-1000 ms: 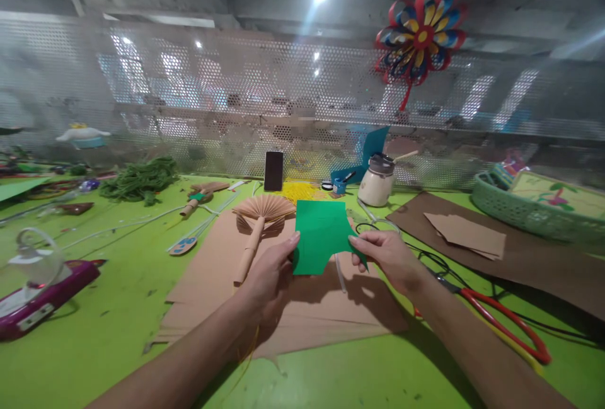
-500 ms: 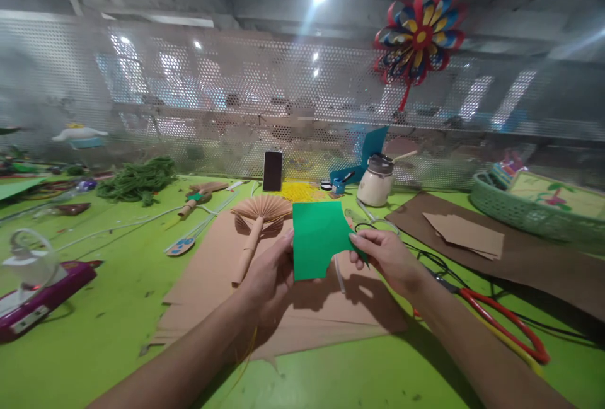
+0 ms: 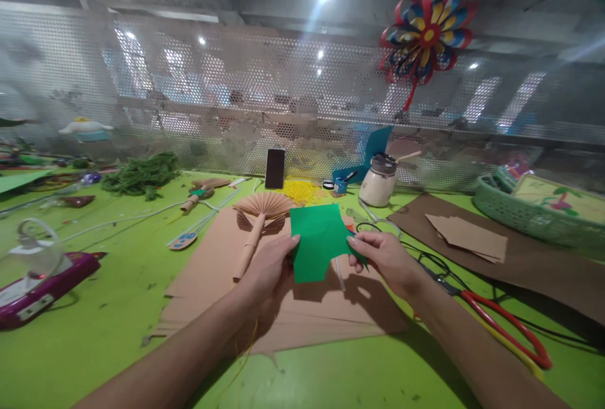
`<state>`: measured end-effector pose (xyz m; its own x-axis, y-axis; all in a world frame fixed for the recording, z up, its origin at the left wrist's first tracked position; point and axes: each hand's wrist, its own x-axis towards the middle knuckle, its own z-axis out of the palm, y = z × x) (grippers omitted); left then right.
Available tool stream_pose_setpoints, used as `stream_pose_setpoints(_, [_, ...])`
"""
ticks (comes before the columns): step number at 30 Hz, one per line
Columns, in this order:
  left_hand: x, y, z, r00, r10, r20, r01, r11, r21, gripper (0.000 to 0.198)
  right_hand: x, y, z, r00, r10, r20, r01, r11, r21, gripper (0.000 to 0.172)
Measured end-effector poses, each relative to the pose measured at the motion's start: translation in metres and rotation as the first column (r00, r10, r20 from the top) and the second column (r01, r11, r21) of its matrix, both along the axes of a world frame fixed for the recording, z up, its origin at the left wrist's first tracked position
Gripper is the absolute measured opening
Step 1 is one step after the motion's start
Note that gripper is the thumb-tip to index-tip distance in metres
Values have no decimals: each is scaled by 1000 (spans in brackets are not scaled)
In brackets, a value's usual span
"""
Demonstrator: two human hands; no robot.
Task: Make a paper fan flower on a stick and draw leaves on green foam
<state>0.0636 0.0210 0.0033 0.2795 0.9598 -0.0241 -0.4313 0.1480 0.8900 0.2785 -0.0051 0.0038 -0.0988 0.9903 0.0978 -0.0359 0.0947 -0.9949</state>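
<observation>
A green paper piece with a cut-out lower edge is held upright above a stack of brown card sheets. My left hand pinches its left edge with thumb and fingers. My right hand pinches its right edge. Behind the paper lies a pleated brown paper fan on a rolled stick.
Red-handled scissors lie to the right by a dark brown sheet. A white jar, a phone, yellow shreds, a green basket, green yarn and a purple device surround the lime table.
The green paper has tilted slightly and sits a little lower between my hands; both hands keep their grip. The view has shifted slightly.
</observation>
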Motion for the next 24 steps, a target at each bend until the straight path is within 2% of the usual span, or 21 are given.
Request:
stream_pose_setpoints(6, [0,0,1,998,-62,-2,62,998,5,29,-2,0,2,1000,-8,-13,7,1000,-24,36])
stream_pose_setpoints(15, [-9,14,-3,996,89,-7,-89,995,38,25,-1,0,7,997,-43,-57,42,999,-29,38])
stream_pose_setpoints(24, [-6,9,-9,998,43,-38,-39,994,104,25,1,0,6,993,-55,-101,53,998,-19,36])
